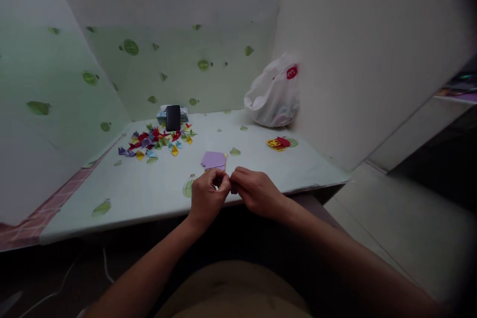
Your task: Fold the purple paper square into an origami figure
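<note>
At the table's front edge my two hands meet, fingertips close together. A small piece of folded purple paper (234, 189) shows between them, mostly hidden by the fingers. My left hand (209, 193) is closed, thumb and forefinger pinched at the paper's left side. My right hand (257, 191) is closed too, its fingers curled over the paper from the right. Just beyond the hands lies a stack of purple paper sheets (213, 159), with a bit of yellow at its right edge.
Several folded paper figures (156, 140) in mixed colours lie in a pile at the back left. Behind them a black phone (173, 118) leans on a tissue box (161, 115). Red and yellow cutouts (278, 143) lie right, before a white plastic bag (274, 94). Panels enclose the table.
</note>
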The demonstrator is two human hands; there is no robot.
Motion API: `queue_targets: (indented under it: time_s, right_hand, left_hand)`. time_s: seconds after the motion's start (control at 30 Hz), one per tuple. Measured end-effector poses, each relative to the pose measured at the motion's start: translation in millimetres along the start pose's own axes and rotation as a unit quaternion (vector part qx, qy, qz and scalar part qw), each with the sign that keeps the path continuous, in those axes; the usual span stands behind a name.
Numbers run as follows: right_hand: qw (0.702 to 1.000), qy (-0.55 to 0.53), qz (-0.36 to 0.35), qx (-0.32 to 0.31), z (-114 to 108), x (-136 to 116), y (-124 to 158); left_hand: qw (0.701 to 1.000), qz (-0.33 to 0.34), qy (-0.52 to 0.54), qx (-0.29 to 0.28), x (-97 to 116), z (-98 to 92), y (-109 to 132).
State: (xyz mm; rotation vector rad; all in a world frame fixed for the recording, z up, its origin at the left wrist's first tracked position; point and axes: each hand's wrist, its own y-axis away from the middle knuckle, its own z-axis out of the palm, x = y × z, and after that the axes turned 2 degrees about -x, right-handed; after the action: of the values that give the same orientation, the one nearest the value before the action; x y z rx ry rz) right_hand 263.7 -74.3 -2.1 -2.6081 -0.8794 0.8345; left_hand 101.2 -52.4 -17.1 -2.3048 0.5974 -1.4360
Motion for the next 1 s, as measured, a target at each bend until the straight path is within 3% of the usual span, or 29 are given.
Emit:
queue_targets:
  time_s: [0.23, 0.5, 0.73, 1.0]
  right_hand:
    - [0.999, -0.043, 0.03, 0.012, -1.8, 2.1, 0.2]
    - [0.999, -0.023, 0.019, 0.031, 1.3, 3.6, 0.0]
    - [0.999, -0.017, 0.021, 0.038, 0.5, 4.2, 0.5]
    - [0.999, -0.008, 0.021, 0.04, 0.5, 4.3, 0.2]
  left_hand:
    - [0.985, -0.082, 0.141, -0.056, -2.6, -5.6, 2.7]
    - [0.998, -0.015, 0.033, -0.05, -0.3, -7.4, 1.7]
    - [0.987, -0.095, 0.114, -0.066, -1.4, -11.3, 3.3]
    - [0.984, -0.106, 0.121, -0.07, -2.8, -12.3, 1.7]
